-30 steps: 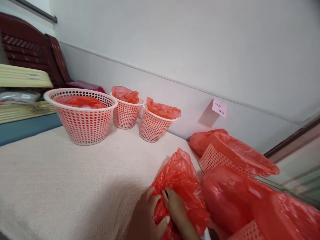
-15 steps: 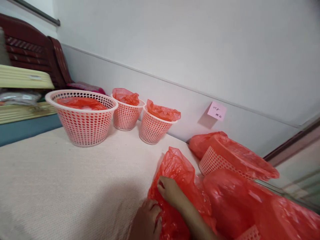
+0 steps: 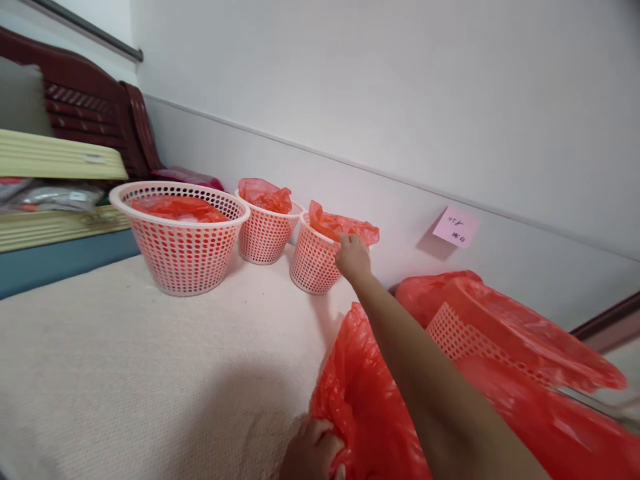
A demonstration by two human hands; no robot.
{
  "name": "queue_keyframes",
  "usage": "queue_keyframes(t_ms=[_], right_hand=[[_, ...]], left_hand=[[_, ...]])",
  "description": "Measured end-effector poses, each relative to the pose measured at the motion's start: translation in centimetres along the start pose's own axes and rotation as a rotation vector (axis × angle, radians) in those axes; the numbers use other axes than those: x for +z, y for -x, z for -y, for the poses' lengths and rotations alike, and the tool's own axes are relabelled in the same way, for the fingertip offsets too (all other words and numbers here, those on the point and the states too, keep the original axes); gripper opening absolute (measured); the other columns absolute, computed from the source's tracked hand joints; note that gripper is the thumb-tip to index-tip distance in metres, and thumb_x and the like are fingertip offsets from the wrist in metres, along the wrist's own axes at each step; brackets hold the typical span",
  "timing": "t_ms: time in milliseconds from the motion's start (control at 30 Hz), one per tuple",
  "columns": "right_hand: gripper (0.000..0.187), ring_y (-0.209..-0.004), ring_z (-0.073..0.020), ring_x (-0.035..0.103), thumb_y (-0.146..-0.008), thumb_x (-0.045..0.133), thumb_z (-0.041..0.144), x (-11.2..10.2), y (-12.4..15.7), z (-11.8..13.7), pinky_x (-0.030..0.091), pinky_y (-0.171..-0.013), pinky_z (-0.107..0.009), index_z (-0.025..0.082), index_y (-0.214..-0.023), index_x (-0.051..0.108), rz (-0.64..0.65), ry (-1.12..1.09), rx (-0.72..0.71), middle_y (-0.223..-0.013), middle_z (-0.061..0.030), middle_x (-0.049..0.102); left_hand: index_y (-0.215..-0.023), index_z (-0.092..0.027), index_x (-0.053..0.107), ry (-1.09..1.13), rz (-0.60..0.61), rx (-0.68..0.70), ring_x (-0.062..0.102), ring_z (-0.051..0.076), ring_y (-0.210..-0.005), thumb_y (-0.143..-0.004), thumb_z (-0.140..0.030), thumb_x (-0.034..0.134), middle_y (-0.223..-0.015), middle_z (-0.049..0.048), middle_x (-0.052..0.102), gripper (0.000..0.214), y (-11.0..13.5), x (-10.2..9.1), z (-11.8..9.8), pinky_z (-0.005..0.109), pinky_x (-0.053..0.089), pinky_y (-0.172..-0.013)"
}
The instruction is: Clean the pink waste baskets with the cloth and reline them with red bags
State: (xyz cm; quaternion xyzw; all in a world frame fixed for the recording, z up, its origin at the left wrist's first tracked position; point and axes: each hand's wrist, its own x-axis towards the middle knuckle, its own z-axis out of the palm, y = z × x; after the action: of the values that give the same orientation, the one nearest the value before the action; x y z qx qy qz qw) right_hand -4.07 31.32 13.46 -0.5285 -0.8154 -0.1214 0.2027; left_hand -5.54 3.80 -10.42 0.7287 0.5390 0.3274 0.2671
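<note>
My right hand point(image 3: 353, 257) is stretched far forward and rests on the rim of a small white mesh basket point(image 3: 311, 262) lined with a red plastic bag point(image 3: 345, 225); its fingers are curled at the rim. At the bottom edge my left hand point(image 3: 313, 453) is closed on a crumpled red plastic bag point(image 3: 357, 393) lying on the cream cloth. My right forearm crosses over that bag.
A large mesh basket point(image 3: 183, 250) and a second small basket point(image 3: 265, 233), both with red bags, stand left of the first. Another basket point(image 3: 457, 337) wrapped in red plastic lies on its side at right. A pink note point(image 3: 455, 227) is stuck on the wall. Wooden furniture stands far left.
My right hand left the crumpled bag and reached forward to the small basket's rim. My left hand stayed on the bag. The view shifted slightly right.
</note>
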Motion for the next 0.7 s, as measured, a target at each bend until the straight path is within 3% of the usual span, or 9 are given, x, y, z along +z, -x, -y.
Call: queue_keyframes(t_ms=[133, 333, 500, 700], right_hand=[[0.045, -0.118, -0.0326, 0.047, -0.088, 0.041, 0.010, 0.8, -0.8, -0.1, 0.034, -0.096, -0.046, 0.014, -0.132, 0.048, 0.050, 0.071, -0.026, -0.125, -0.0190, 0.055], [0.028, -0.103, -0.0277, 0.055, -0.093, 0.037, 0.014, 0.9, 1.3, 0.8, 0.036, -0.089, -0.040, 0.012, -0.107, 0.061, 0.116, 0.117, -0.071, -0.107, -0.0169, 0.063], [0.025, -0.092, -0.0220, 0.056, -0.094, 0.037, 0.017, -1.1, 5.1, 1.9, 0.036, -0.078, -0.031, 0.015, -0.096, 0.062, 0.103, 0.089, -0.154, -0.098, -0.0115, 0.064], [0.019, -0.078, -0.0173, 0.053, -0.088, 0.041, 0.013, -5.5, 11.9, 3.1, 0.034, -0.070, -0.028, 0.018, -0.078, 0.056, 0.087, -0.010, -0.244, -0.084, -0.0049, 0.061]], left_hand=[[-0.111, -0.021, 0.069, 0.081, 0.025, -0.051, 0.058, 0.026, -0.112, -0.071, -0.017, 0.056, -0.122, 0.0109, 0.064, 0.042, 0.1, 0.2, 0.2, 0.038, 0.047, -0.098], [-0.105, -0.019, 0.071, 0.121, -0.006, -0.107, 0.058, 0.026, -0.109, -0.069, -0.016, 0.055, -0.118, 0.0119, 0.065, 0.040, 0.0, -1.2, -1.5, 0.039, 0.048, -0.095], [-0.102, -0.014, 0.070, 0.131, -0.055, -0.082, 0.058, 0.027, -0.105, -0.070, -0.015, 0.054, -0.112, 0.0141, 0.066, 0.036, 0.4, -2.6, -3.1, 0.042, 0.046, -0.095], [-0.102, -0.015, 0.069, 0.169, -0.115, -0.156, 0.055, 0.025, -0.105, -0.078, -0.016, 0.049, -0.110, 0.0111, 0.065, 0.031, 1.2, -3.9, -4.8, 0.039, 0.042, -0.096]])
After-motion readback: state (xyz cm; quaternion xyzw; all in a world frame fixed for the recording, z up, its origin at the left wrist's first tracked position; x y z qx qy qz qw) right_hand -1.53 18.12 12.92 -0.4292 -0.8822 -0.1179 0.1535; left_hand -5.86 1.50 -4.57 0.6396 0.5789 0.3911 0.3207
